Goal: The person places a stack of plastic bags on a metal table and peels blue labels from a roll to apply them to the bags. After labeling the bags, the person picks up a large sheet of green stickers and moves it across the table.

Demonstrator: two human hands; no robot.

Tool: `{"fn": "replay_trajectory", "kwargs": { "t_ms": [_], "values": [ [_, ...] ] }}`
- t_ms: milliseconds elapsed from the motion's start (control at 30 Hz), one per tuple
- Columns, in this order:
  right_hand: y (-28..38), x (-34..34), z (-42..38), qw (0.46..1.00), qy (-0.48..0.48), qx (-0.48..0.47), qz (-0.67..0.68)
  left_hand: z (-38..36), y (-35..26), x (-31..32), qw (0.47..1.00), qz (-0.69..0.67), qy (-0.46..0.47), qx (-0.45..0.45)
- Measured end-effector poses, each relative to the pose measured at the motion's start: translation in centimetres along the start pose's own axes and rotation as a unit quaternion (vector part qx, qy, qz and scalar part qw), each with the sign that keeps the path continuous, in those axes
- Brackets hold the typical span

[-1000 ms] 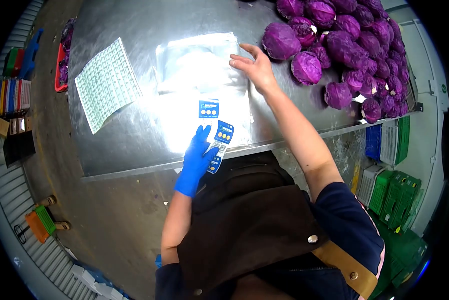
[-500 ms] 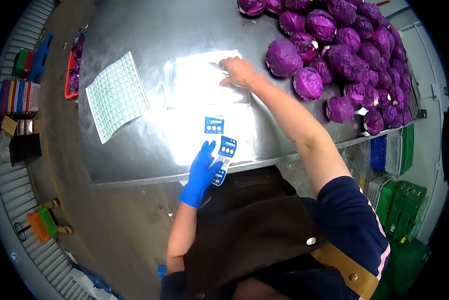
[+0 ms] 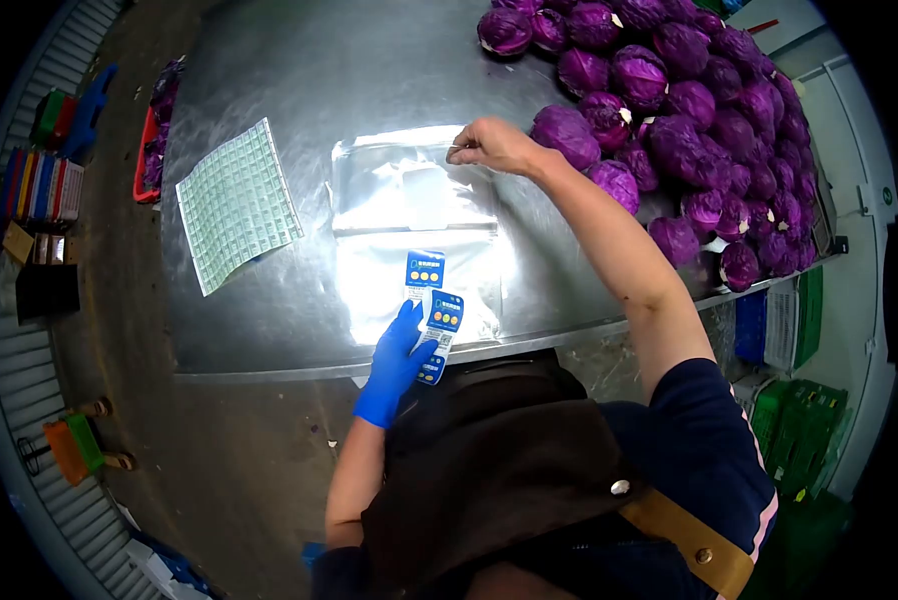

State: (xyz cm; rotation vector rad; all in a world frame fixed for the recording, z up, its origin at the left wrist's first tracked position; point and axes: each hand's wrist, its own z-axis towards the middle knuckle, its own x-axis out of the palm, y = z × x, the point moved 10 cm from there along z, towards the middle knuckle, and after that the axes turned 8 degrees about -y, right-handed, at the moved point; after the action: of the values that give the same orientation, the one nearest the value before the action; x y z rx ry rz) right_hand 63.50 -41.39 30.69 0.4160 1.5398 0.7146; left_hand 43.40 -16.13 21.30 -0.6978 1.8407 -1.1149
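Observation:
My left hand (image 3: 397,357), in a blue glove, is closed round a strip of blue-and-white printed labels (image 3: 444,314). The strip folds over, and another label (image 3: 426,268) on it lies over the lower part of the clear bags. Flat on the metal table is a stack of clear plastic bags (image 3: 369,200), shiny under the light. My bare right hand (image 3: 489,146) has its fingers pinched together at the stack's upper right corner, on the plastic bag.
A large heap of red cabbages (image 3: 679,140) covers the right side of the metal table (image 3: 299,60). To the left lies a sheet of pale green labels (image 3: 237,205). A red crate (image 3: 147,160) stands beyond the left edge; green crates (image 3: 804,420) are at the lower right.
My right fingers have gone from spread over the bags' corner to pinched together. My left hand has shifted slightly down and left with the labels.

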Motion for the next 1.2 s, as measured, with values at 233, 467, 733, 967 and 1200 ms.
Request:
{"fn": "replay_trajectory", "kwargs": {
  "t_ms": [233,467,733,967,1200],
  "values": [
    [4.7,-1.6,-1.6,0.995,0.004,-0.036,-0.088,0.0,-0.3,0.0,1.0,0.009,-0.01,0.004],
    [5.4,-5.6,-4.6,0.936,-0.29,-0.069,-0.188,-0.4,-0.6,-0.6,1.0,-0.013,-0.026,0.003],
    [5.8,10.6,-16.1,0.98,0.011,-0.171,-0.098,-5.7,0.6,-6.7,0.964,-0.195,-0.106,-0.146],
    [2.3,9.4,-12.5,0.997,0.012,-0.016,0.078,-6.7,1.0,-5.4,0.969,-0.175,-0.07,-0.161],
    [0.0,-2.5,-10.7,0.894,-0.382,0.178,0.15,-5.9,-2.7,-5.0,0.985,-0.121,-0.021,-0.119]
  ]
}}
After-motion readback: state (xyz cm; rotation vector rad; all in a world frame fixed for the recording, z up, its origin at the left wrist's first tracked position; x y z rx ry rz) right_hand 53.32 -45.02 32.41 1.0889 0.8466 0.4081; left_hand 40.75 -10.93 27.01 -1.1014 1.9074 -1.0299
